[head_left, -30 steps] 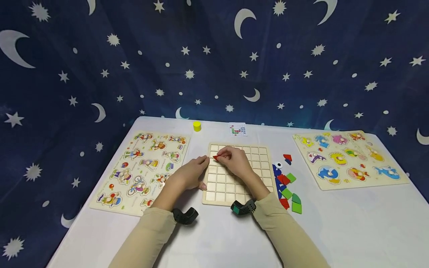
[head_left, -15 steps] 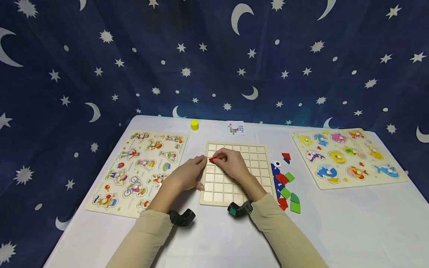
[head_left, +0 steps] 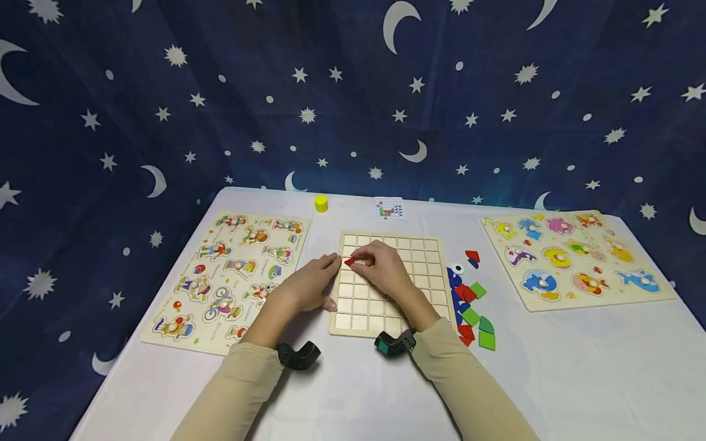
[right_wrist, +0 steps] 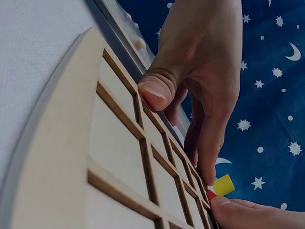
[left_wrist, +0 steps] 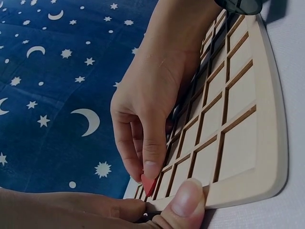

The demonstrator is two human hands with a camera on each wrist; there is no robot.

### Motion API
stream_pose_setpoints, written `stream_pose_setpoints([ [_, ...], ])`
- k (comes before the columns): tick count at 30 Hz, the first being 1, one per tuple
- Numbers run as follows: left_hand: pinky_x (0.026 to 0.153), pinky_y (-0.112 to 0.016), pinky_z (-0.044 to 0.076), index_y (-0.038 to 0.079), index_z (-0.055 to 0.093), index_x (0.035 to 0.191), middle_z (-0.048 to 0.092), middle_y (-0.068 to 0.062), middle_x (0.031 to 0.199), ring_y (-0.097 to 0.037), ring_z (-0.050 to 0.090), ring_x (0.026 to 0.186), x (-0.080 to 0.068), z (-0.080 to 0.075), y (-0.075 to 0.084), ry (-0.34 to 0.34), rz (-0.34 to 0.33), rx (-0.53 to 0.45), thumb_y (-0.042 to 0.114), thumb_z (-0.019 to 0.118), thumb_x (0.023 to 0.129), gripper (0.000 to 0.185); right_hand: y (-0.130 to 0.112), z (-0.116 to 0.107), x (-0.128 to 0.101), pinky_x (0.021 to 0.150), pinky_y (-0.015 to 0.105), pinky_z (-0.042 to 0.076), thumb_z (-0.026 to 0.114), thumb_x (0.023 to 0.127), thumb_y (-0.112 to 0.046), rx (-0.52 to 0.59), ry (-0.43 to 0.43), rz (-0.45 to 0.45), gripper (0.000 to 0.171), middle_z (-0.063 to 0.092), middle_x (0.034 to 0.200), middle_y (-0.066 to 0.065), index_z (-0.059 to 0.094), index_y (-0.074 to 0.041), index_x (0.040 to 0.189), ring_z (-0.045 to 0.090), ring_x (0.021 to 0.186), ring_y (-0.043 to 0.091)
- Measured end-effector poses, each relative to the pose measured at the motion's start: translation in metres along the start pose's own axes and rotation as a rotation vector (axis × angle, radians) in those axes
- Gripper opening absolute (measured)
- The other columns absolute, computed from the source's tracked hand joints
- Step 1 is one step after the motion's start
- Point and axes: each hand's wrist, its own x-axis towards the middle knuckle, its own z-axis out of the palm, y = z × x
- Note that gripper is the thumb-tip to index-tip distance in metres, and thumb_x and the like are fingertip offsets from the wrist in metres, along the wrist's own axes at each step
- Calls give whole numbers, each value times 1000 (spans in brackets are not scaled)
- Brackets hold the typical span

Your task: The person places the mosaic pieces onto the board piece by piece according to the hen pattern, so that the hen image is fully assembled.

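Observation:
A wooden grid board (head_left: 425, 288) lies on the white table in front of me. My right hand (head_left: 353, 260) pinches a small red piece (head_left: 349, 261) over a cell in the board's left column, near the far corner. The left wrist view shows the red piece (left_wrist: 148, 185) at the right hand's fingertips, just above the board (left_wrist: 238, 143). My left hand (head_left: 333, 282) rests on the board's left edge. Its thumb (right_wrist: 152, 90) presses the rim of the board (right_wrist: 114, 152), and its straight fingers reach toward the red piece (right_wrist: 211, 194).
Loose red, blue and green pieces (head_left: 469, 300) lie right of the board. Peg puzzles sit at the left (head_left: 237, 269) and the right (head_left: 573, 260). A yellow cylinder (head_left: 321, 203) and a pattern card (head_left: 389, 210) stand at the far edge, before a starry blue curtain.
The right hand has shifted the red piece slightly left, closer to the left hand's fingertips. The left hand has stayed on the board's edge.

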Motion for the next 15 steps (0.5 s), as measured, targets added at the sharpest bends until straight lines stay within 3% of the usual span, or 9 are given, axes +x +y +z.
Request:
stream_pose_setpoints([
  [15,117,-44,23,4,20,151,18,-14,158,-34,21,145,1,0,-2,-14,19,7,38,73,74,100,3,0,0,66,24,44,73,84,-24,-18,-5,-25,22,62,97,2,75,-13,103,53,73,11],
])
